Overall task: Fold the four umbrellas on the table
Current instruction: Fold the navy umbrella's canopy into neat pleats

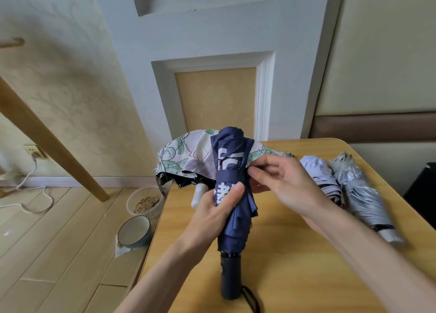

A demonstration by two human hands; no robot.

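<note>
Head view: left hand [212, 214] grips the rolled navy umbrella [232, 152], stood on its handle [231, 277] on the tabletop [306, 265], probably to keep the pleats tight. Right hand [283, 183] pinches the strap [227, 174], likely fastening it. Lilac umbrella [323, 173] and silver umbrella [361, 192] lie folded at right. Floral umbrella [184, 152] behind is not yet folded.

Body in view is two arms only. Left hand [215, 210] and right hand [284, 183] are both bare. Forearms are bare from wrist to the bottom frame edge. Slim fingers. Thumbnails look short and plain.
</note>
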